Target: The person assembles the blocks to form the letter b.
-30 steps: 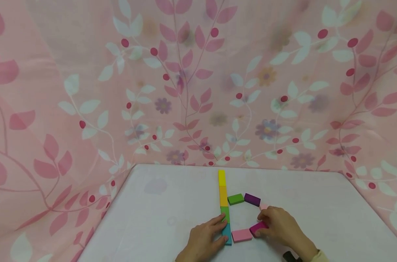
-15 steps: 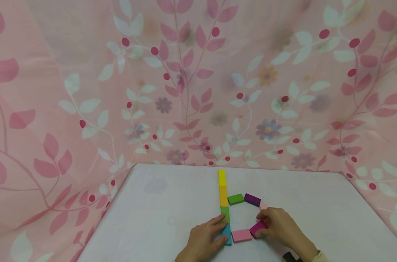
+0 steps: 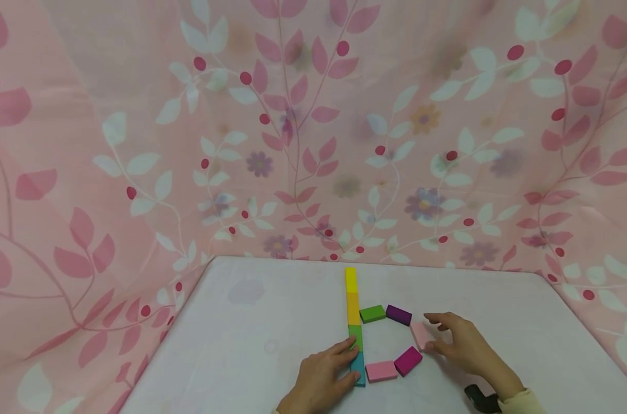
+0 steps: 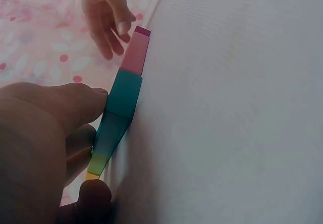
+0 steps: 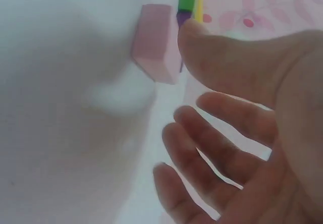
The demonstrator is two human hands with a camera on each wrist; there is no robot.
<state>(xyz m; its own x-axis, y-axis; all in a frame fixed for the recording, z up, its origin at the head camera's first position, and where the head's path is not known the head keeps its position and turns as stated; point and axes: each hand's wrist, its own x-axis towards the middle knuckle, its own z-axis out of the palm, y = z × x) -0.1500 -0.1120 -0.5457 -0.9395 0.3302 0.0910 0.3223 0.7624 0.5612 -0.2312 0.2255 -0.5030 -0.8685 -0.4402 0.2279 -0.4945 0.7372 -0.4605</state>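
My left hand [image 3: 320,376] rests by the near end of a straight row of blocks, its fingertips touching the green block [image 3: 355,334] and the teal block [image 3: 358,371]. An orange block [image 3: 353,309] and a yellow block [image 3: 350,280] continue that row away from me. To the right, a curve of blocks starts with a green one [image 3: 372,314], then purple [image 3: 399,314], pale pink [image 3: 420,335], magenta [image 3: 408,361] and pink [image 3: 381,371]. My right hand [image 3: 460,345] is beside the pale pink block, fingers spread; whether its thumb touches the block I cannot tell.
The blocks lie on a white-covered table [image 3: 272,322]. Behind it hangs a pink floral cloth [image 3: 313,144]. A black strap-like item [image 3: 481,398] is at my right wrist, beside a pale sleeve [image 3: 522,402].
My right hand has let go of the magenta block and moved right and slightly away, uncovering the pale pink block. The magenta block was turned slightly. My left hand stays in place.
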